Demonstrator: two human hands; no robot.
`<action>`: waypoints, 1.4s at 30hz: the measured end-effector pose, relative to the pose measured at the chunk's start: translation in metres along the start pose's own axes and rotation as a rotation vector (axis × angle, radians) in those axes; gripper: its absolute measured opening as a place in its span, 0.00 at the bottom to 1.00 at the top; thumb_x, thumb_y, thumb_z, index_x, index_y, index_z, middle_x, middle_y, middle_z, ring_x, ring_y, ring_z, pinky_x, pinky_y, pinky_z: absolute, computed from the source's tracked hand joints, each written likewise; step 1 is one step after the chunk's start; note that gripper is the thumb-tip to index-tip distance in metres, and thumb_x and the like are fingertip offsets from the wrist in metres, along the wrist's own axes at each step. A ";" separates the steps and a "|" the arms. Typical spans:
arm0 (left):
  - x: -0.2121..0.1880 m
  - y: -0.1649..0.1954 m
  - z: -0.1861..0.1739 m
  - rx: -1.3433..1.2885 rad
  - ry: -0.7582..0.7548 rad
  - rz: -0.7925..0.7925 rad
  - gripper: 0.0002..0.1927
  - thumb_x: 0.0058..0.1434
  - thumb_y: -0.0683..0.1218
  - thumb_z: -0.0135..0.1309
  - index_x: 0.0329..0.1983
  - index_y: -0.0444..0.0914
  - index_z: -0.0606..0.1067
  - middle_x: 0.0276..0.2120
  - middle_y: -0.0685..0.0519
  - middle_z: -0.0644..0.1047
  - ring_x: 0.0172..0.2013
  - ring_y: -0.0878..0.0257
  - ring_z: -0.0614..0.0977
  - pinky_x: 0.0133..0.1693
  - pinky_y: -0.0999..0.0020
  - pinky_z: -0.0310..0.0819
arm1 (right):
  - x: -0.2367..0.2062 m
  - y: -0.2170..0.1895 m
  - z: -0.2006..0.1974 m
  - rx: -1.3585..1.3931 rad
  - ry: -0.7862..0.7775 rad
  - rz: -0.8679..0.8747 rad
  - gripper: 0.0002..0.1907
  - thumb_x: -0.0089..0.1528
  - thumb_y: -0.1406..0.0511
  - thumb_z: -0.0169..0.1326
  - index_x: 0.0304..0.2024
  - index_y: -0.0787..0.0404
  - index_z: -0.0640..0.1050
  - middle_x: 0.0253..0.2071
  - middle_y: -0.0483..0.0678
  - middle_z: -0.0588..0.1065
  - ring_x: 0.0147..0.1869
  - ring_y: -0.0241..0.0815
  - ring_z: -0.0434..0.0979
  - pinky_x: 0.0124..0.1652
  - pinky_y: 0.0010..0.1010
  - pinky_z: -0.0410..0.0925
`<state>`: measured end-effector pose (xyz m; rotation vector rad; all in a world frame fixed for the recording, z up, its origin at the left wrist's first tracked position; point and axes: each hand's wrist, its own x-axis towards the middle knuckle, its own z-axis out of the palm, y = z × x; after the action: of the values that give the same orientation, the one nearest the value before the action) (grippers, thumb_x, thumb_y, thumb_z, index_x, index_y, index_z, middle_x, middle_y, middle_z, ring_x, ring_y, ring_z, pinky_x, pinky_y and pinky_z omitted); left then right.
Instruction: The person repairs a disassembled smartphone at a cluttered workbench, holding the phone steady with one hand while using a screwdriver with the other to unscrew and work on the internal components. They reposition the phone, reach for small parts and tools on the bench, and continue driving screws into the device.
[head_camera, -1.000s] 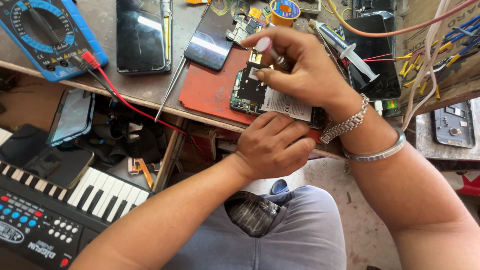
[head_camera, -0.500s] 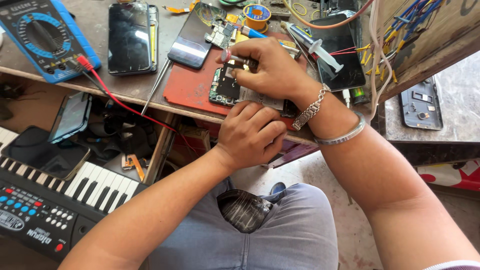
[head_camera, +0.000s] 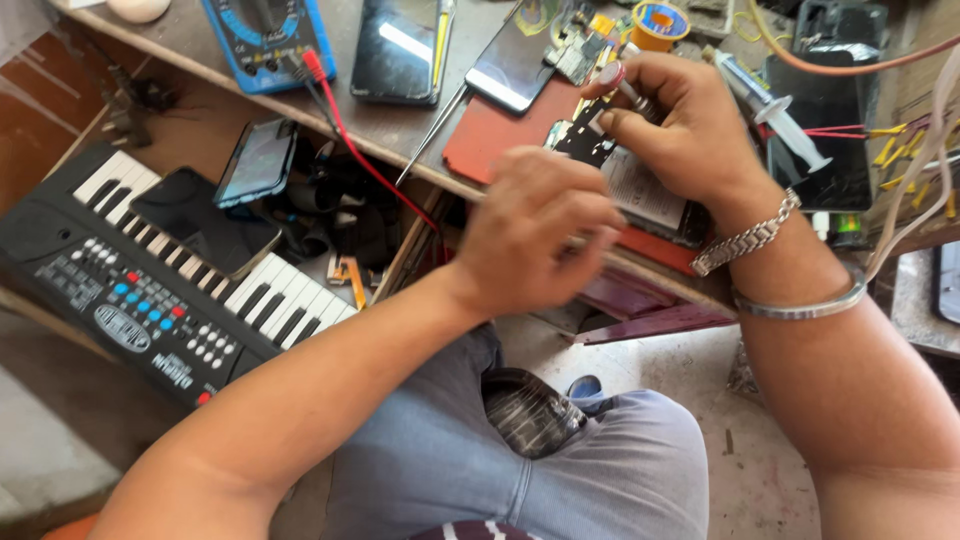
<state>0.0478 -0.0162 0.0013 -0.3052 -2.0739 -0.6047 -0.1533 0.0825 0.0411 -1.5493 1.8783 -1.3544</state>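
Observation:
My right hand (head_camera: 700, 135) pinches a small silver screwdriver (head_camera: 615, 78) with a red cap, its tip down on an opened phone (head_camera: 588, 142) with a bare black circuit board. The phone lies on a red mat (head_camera: 495, 140) at the workbench's front edge. A chain bracelet and a metal bangle sit on that wrist. My left hand (head_camera: 540, 235) hovers just in front of the phone with curled fingers. It is blurred, and nothing shows clearly in it.
A blue multimeter (head_camera: 262, 35) with a red lead (head_camera: 345, 130) lies far left. Two dark phones (head_camera: 400, 45), tweezers (head_camera: 435, 125), a syringe (head_camera: 775, 100) and a yellow solder spool (head_camera: 660, 20) crowd the bench. A toy keyboard (head_camera: 150, 280) carrying two phones (head_camera: 205, 220) sits lower left.
My left hand has lifted off the bench edge and moved up toward the phone, now blurred. My right hand still holds the screwdriver on the phone. The view has shifted.

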 end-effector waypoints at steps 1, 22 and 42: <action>0.000 -0.007 -0.007 0.026 0.049 -0.031 0.10 0.66 0.43 0.61 0.46 0.44 0.72 0.47 0.55 0.75 0.50 0.55 0.78 0.55 0.56 0.67 | 0.000 -0.001 -0.001 -0.007 0.004 0.001 0.12 0.64 0.70 0.58 0.51 0.61 0.81 0.34 0.32 0.71 0.36 0.21 0.64 0.35 0.17 0.60; -0.015 -0.032 -0.026 0.021 -0.031 -0.106 0.23 0.61 0.37 0.58 0.57 0.40 0.65 0.42 0.52 0.74 0.44 0.52 0.77 0.49 0.53 0.67 | -0.015 -0.016 0.006 -0.080 -0.073 -0.120 0.13 0.66 0.69 0.62 0.52 0.66 0.79 0.46 0.44 0.81 0.49 0.26 0.78 0.48 0.21 0.73; -0.015 -0.030 -0.024 0.028 -0.021 -0.156 0.23 0.61 0.38 0.59 0.57 0.42 0.66 0.41 0.54 0.74 0.43 0.55 0.77 0.49 0.56 0.68 | -0.015 -0.024 0.006 -0.125 -0.090 -0.022 0.15 0.66 0.68 0.63 0.55 0.66 0.80 0.47 0.47 0.82 0.47 0.27 0.77 0.46 0.22 0.73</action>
<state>0.0598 -0.0541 -0.0100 -0.1353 -2.1382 -0.6673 -0.1304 0.0945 0.0535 -1.6666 1.9288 -1.1753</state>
